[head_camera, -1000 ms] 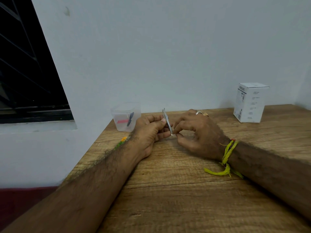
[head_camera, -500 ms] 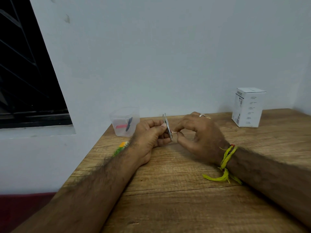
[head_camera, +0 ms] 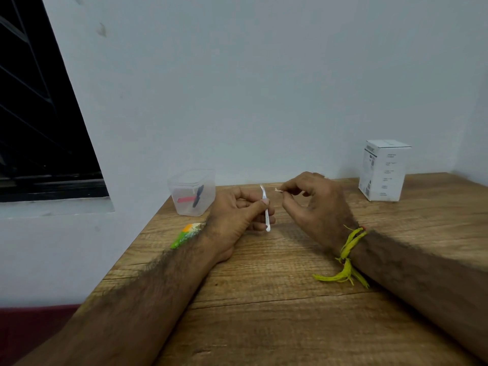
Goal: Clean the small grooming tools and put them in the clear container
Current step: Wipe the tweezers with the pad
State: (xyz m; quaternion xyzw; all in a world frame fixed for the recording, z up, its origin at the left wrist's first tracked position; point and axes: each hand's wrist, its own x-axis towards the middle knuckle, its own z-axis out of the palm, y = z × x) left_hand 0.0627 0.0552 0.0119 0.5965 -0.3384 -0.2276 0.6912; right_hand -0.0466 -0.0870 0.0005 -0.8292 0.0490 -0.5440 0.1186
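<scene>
A wooden table [head_camera: 264, 313] with visible grain stands against a plain pale wall [head_camera: 264, 88]. Left of the table, a dark window [head_camera: 39, 114] sits above a pale sill [head_camera: 52, 207]; below the table's left edge, dark red floor [head_camera: 31, 334] shows.

On the surface [head_camera: 264, 326], the container [head_camera: 192, 192] stood far left, the box [head_camera: 383, 171] far right, both hands between them.

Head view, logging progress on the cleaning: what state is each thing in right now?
Left hand: grips the thin metal grooming tool, upright.
Right hand: pinches a tiny pale scrap, apart from the tool.
Clear plastic container: lid off, black and red items inside.
White cardboard box: closed, upright.
</scene>
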